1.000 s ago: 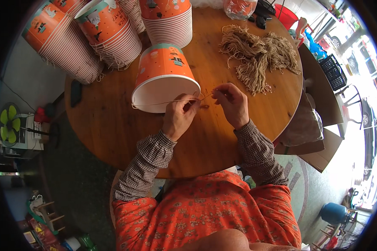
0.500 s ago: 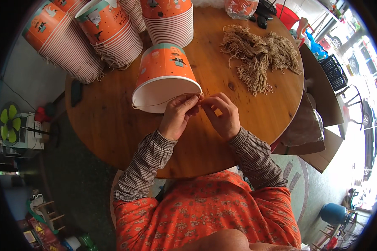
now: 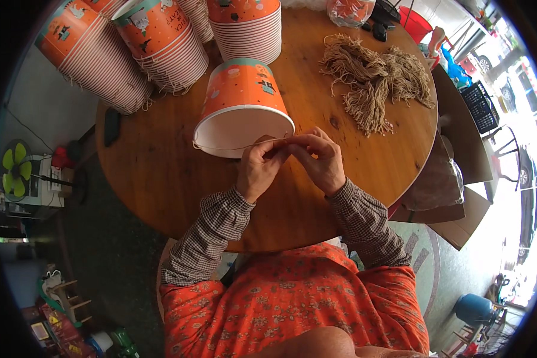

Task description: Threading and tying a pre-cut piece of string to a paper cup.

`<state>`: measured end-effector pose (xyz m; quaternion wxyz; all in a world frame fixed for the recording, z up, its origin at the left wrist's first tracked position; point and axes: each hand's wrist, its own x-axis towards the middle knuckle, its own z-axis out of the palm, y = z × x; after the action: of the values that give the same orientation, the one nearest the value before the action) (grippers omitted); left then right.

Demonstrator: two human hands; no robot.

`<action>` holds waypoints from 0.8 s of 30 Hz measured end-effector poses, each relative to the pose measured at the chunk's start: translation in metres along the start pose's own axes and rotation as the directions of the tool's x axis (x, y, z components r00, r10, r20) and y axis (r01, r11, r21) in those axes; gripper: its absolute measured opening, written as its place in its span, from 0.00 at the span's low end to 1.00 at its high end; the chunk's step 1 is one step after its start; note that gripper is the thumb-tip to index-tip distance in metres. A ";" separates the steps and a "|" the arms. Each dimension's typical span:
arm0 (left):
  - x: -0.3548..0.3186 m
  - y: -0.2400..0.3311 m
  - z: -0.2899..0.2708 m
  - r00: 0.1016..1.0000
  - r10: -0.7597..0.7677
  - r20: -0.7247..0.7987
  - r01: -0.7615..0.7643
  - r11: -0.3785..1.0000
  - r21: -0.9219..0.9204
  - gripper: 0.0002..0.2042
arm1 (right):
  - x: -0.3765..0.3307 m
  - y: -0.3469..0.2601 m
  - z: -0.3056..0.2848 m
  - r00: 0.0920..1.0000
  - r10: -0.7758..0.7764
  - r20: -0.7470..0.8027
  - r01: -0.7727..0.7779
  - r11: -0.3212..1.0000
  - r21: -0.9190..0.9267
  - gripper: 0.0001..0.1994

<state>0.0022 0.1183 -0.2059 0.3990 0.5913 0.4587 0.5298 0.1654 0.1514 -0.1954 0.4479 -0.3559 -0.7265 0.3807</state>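
Observation:
An orange paper bucket [image 3: 237,89] with a teal band and printed figures lies tipped on the table, its white open mouth facing me. A thin tan string [image 3: 221,148] runs from the left of its rim across the opening to my fingers. My left hand [image 3: 260,166] pinches this string just below the rim's right side. Touching it, my right hand [image 3: 320,156] has thumb and forefinger pressed together at the same spot, on the string's end. The fingertips cover the end and any knot there.
Several stacks of matching buckets [image 3: 244,42] stand at the back left of the round wooden table [image 3: 155,173]. A bundle of tan strings [image 3: 379,83] lies at the back right. A dark phone-like object [image 3: 111,126] rests at the left edge; an open cardboard box [image 3: 465,218] stands beyond the right edge.
Both hands have drawn together, the right one's fingers now meeting the left one's. The bucket and table appear slightly farther right in the picture.

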 end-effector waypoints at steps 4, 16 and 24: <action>-0.003 0.000 -0.001 1.000 0.010 -0.019 -0.009 0.997 0.072 0.07 | 0.000 -0.004 -0.002 0.999 0.010 -0.048 -0.011 1.000 -0.019 0.09; -0.005 0.006 0.003 0.991 0.030 -0.128 -0.011 0.989 0.148 0.04 | 0.000 -0.003 -0.001 1.000 -0.004 -0.013 0.003 0.990 -0.144 0.04; -0.004 0.006 0.003 0.964 0.192 -0.185 -0.120 0.933 0.340 0.06 | -0.001 -0.001 -0.001 0.995 0.095 0.012 -0.094 0.992 -0.082 0.04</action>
<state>0.0059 0.1130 -0.2020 0.2004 0.6230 0.5314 0.5378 0.1662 0.1499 -0.1947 0.4087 -0.4048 -0.7273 0.3744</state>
